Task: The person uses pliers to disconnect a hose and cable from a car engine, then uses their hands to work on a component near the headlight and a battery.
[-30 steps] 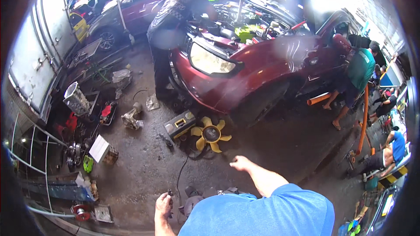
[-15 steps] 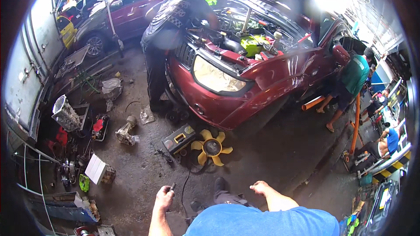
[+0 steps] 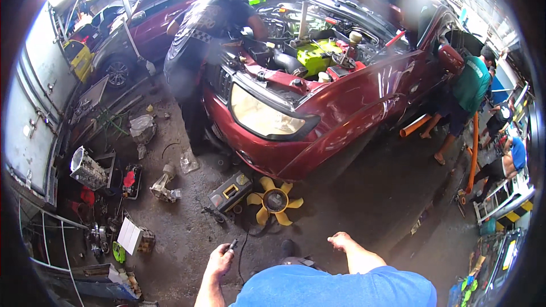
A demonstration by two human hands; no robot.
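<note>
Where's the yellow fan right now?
In the head view, near the middle: the yellow fan lies on the floor, just right of the grey toolbox, in front of the red car.

The car (image 3: 341, 133) takes up the far side of the floor (image 3: 187, 239), its headlight (image 3: 264, 115) toward the near side. Before that headlight are a toolbox (image 3: 230, 191) and, just to its right, a fan (image 3: 276, 199). Left of the toolbox lies a casing (image 3: 165, 186); farther left, near the floor's left edge, is a housing (image 3: 88, 169), with a box (image 3: 131, 236) nearer the wearer. One person (image 3: 196, 51) is at the car's front, another (image 3: 472, 91) at its side, farther right. The left hand (image 3: 220, 259), with a small tool (image 3: 234, 244) in it, is before the toolbox; the right hand (image 3: 341, 241) is before the fan, to its right.
</note>
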